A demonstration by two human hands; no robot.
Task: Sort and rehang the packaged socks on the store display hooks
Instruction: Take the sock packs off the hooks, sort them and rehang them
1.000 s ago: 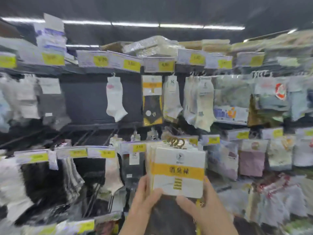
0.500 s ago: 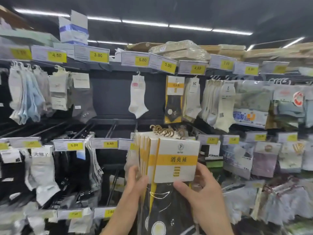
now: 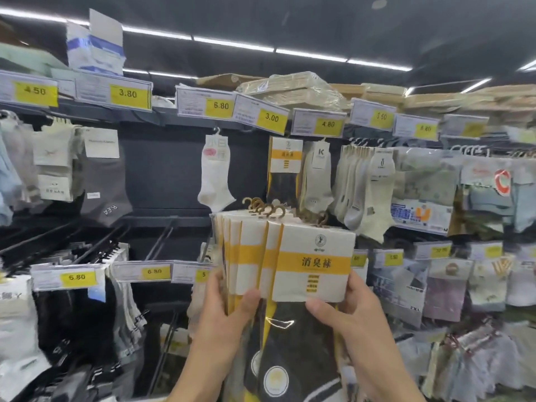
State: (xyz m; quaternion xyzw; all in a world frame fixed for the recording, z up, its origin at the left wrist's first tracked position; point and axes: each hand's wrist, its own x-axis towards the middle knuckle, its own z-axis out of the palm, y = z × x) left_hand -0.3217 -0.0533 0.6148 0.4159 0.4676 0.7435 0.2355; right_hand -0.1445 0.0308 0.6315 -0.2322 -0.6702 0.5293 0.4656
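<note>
Socks (image 3: 314, 268), fanned white-and-yellow-carded packs

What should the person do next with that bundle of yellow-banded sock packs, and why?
Probably raise the bundle toward the upper-row spot where a matching pack hangs. Both the left hand and right hand grip the bundle, its gold hangers sit gathered on top, and that pack shows the same yellow band.
</note>
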